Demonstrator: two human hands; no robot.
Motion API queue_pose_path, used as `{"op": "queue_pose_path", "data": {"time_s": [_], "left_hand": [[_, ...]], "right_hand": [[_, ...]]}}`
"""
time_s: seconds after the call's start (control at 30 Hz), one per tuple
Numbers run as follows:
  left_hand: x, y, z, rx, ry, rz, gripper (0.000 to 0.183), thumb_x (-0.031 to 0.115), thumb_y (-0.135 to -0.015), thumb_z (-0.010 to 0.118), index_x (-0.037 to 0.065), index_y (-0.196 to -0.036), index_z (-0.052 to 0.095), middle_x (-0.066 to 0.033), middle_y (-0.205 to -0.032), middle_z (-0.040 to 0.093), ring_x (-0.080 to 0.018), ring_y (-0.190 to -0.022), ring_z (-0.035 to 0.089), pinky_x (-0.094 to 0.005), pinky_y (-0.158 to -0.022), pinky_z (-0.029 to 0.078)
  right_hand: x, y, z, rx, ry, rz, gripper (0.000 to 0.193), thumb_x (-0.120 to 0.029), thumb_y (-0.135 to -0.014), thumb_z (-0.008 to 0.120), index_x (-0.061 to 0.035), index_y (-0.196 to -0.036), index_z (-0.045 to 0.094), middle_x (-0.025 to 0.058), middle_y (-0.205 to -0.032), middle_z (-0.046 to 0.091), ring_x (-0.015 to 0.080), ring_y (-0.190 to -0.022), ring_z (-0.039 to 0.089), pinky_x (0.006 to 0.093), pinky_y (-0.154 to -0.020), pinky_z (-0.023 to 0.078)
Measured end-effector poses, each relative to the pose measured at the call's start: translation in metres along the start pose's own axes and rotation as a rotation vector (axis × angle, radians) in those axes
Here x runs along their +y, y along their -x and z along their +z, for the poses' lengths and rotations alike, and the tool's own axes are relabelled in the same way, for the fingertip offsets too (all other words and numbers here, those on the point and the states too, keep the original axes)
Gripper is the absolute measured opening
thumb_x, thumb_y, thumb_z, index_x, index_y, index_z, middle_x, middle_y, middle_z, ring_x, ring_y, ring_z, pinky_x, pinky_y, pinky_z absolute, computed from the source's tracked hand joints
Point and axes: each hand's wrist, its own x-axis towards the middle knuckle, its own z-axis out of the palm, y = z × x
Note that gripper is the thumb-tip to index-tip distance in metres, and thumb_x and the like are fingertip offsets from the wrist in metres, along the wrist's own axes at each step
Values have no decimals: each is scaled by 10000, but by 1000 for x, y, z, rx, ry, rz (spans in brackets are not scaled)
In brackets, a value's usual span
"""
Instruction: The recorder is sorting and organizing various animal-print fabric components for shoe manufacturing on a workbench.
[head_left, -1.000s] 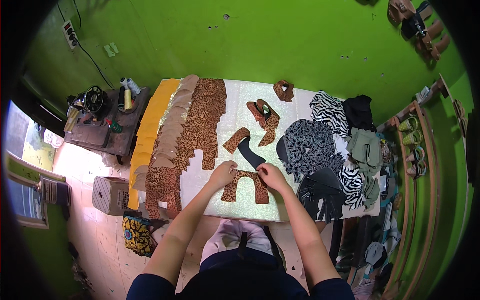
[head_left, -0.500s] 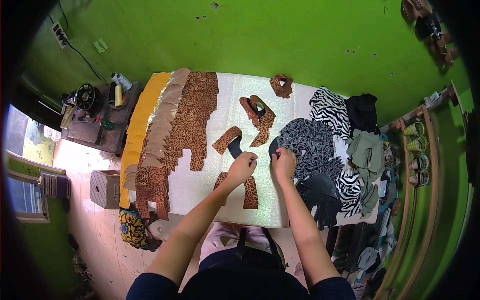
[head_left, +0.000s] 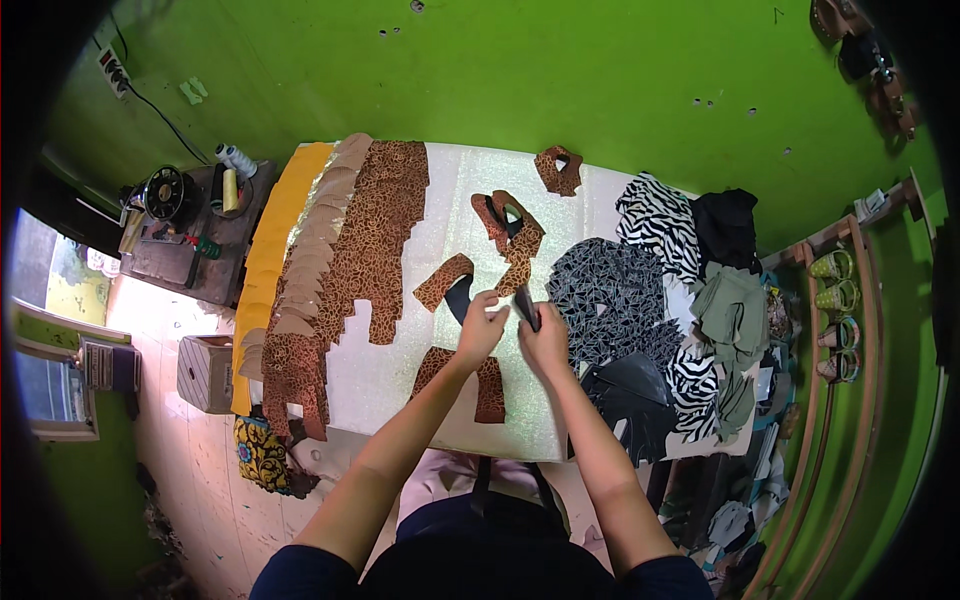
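Note:
My right hand is closed on a narrow black piece of material, held tilted over the table. Close by on its left, my left hand has its fingers pinched together; what they hold, if anything, is too small to tell. A curved leopard-print piece with a black strip lies against the left hand, the strip's end hidden by it. Just beyond the fingertips are more leopard-print cutouts, partly overlapping. An arched leopard-print piece rests under my left forearm.
Overlapping rows of leopard-print, tan and yellow pieces cover the table's left. Grey patterned, zebra-print, black and olive piles fill its right. A sewing machine stands left; a shoe rack right.
My right hand has moved left from the edge of the grey patterned pile, bringing the black piece toward my left hand. The left hand has shifted slightly left.

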Motion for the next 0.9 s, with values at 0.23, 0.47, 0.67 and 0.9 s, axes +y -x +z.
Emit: {"op": "queue_pose_path", "data": {"time_s": [0.23,0.47,0.67,0.9], "left_hand": [[-2,-7,-25,-241,228,-85,330,239,-859,573,-29,-1047,536,-60,-884,598,-115,-823,564,-234,-729,459],[-4,3,-15,-299,314,-159,301,168,-833,607,-59,-1022,544,-83,-866,603,-118,-777,581,-229,-723,476],[-1,6,-24,-267,277,-172,295,149,-827,606,-71,-1015,548,-96,-881,616,-121,-813,593,-225,-731,476],[-9,6,-32,-311,185,-111,322,163,-828,610,-76,-1034,545,-111,-908,617,-132,-837,596,-221,-741,475]], "right_hand": [[-2,0,-5,-84,36,-114,155,-53,-739,563,-43,-892,548,141,-847,526,333,-765,550,404,-630,439],[-21,8,7,-140,78,-181,339,-35,-773,488,-66,-1111,490,159,-957,482,358,-819,546,417,-680,459],[-17,11,5,-163,-210,-202,359,-28,-791,507,-18,-1150,510,148,-974,518,268,-829,563,309,-710,467],[-8,12,9,-249,-602,166,73,2,-786,623,21,-846,587,25,-782,615,28,-691,537,174,-622,429]]}}
